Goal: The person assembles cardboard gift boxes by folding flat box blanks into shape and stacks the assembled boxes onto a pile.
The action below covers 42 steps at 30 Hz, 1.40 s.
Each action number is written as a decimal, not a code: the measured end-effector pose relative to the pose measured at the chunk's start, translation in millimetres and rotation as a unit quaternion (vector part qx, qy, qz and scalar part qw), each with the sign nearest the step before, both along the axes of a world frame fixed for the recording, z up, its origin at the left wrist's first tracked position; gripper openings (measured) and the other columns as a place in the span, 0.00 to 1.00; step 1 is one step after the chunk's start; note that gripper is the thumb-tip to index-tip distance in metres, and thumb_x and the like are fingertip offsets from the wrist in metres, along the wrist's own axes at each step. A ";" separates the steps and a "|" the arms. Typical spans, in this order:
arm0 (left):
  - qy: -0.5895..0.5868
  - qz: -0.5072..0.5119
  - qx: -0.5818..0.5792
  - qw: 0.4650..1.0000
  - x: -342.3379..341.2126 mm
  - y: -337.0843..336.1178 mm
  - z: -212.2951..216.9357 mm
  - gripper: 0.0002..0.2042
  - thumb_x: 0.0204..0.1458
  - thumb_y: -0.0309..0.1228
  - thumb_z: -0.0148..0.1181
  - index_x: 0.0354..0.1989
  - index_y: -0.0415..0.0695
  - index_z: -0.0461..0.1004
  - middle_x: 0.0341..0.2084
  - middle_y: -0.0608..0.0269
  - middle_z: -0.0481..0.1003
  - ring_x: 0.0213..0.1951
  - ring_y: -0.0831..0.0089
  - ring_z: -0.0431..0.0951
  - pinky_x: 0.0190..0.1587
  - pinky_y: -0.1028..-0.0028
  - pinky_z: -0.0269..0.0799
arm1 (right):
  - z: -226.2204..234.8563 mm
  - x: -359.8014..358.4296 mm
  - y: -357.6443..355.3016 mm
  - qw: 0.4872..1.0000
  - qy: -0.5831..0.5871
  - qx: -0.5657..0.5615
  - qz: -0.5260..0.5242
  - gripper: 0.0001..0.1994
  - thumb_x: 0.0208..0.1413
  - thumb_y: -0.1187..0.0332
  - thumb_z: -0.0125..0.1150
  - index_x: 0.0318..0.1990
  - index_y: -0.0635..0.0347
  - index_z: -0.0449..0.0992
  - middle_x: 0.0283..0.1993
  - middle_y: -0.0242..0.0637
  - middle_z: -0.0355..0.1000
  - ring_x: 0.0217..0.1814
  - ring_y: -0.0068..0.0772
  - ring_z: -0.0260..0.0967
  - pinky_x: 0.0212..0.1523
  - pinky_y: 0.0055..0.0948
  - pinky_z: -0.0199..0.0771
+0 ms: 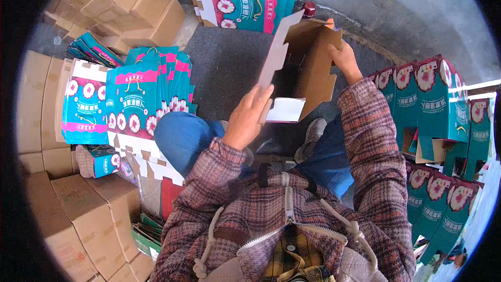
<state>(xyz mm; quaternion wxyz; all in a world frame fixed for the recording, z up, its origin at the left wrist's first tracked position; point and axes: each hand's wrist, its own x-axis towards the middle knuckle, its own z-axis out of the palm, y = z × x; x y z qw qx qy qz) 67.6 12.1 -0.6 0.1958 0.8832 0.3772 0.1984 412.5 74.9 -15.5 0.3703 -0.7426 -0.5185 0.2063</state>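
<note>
While left hand (248, 119) and right hand (344, 61) fingers grip carton (315, 75) above dark mat (214, 57), folding looks partway: walls (277, 55) up, flaps (286, 109) open. Formed boxes (433, 99) right of mat; flat blanks (133, 99) left, likely remaining.

Left hand (248, 117) at 11 o'clock of torso (287, 198), back up, fingers (261, 92) mostly straight, aimed at 1. Right hand (344, 58) farther out at 1 o'clock, fingers curled in a grip, pointing to 11. Left forearm (206, 177) angles toward 1, right forearm (368, 125) toward 12.
</note>
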 end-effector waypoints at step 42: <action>-0.105 -0.058 -0.006 0.993 4.0 -11.7 -31.1 0.25 0.52 0.45 0.53 0.52 0.39 0.68 0.52 0.49 0.66 0.58 0.51 0.60 0.61 0.54 0.51 | 36.6 -1.8 51.0 0.891 -0.404 -0.155 0.137 0.26 0.45 0.47 0.61 0.48 0.52 0.73 0.43 0.49 0.72 0.44 0.50 0.73 0.43 0.44 0.74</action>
